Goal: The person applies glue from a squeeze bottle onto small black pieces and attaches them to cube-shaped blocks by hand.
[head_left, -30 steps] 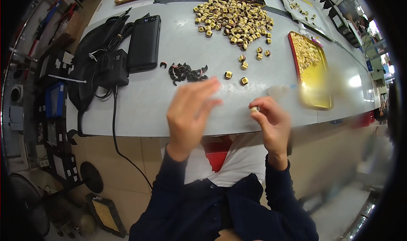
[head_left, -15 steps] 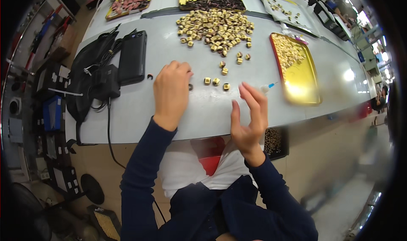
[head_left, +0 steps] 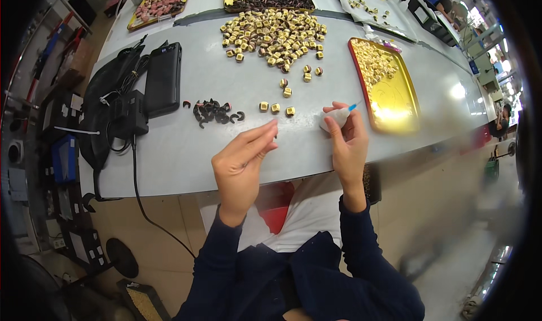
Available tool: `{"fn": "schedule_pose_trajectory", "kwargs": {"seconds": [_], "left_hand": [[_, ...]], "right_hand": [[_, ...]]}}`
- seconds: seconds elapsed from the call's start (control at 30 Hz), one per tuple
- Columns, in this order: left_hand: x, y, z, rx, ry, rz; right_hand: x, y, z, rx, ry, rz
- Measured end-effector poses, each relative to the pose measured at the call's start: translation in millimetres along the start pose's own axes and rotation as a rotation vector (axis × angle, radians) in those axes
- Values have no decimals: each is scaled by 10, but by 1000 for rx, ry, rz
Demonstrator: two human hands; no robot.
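The right hand (head_left: 350, 146) is just left of the yellow tray (head_left: 398, 98), by its near end. Its thumb and fingers are closed around a small white bottle (head_left: 339, 116). The bottle is on a slant, with its fat end pointing away from the yellow tray and its blue tip (head_left: 352, 107) pointing toward it. So the tip faces away from the left hand (head_left: 236, 166), which is farther left of the yellow tray, with a stretch of bare table (head_left: 305, 143) between the two hands. I can't tell if the bottle is up off the table or just touching it. The left hand has its thumb and fingers pinched together, and a tiny dark bit (head_left: 276, 136) shows at their ends; it's too small to say what it is. The right hand is the one nearer the yellow tray, and the bottle is off to the right of the left hand's fingertips. Left of the yellow tray, past the left hand's fingertips, three gold and dark cubes (head_left: 275, 107) are in a row. A big pile of cubes (head_left: 274, 36) is also left of the yellow tray, toward its far end. Well left of it is a heap of black curved bits (head_left: 212, 112). Lots of pale little pieces (head_left: 372, 64) are inside the yellow tray.
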State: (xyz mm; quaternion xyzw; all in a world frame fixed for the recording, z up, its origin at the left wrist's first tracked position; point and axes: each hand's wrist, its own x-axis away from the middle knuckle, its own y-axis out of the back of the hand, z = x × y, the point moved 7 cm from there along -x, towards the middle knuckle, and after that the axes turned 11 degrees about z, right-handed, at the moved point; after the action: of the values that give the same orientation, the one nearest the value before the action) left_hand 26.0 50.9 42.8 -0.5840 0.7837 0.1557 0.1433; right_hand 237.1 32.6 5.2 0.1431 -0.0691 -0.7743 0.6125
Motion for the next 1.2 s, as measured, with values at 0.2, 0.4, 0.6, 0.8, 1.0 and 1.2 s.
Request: {"fn": "schedule_pose_trajectory", "kwargs": {"seconds": [0.2, 0.4, 0.6, 0.8, 1.0, 1.2], "left_hand": [[92, -36, 100, 105, 7, 69], [110, -56, 145, -16, 48, 82], [112, -120, 112, -200, -19, 108], [135, -145, 104, -260, -73, 84], [129, -164, 100, -252, -73, 77], [130, -157, 87, -266, -82, 87]], "right_hand": [[59, -117, 220, -326, 60, 162], [103, -128, 112, -644, 96, 1], [122, -120, 17, -751, 56, -10], [123, -201, 88, -660, 71, 109], [136, -212, 87, -541, 61, 109], [141, -223, 81, -526, 49, 120]]}}
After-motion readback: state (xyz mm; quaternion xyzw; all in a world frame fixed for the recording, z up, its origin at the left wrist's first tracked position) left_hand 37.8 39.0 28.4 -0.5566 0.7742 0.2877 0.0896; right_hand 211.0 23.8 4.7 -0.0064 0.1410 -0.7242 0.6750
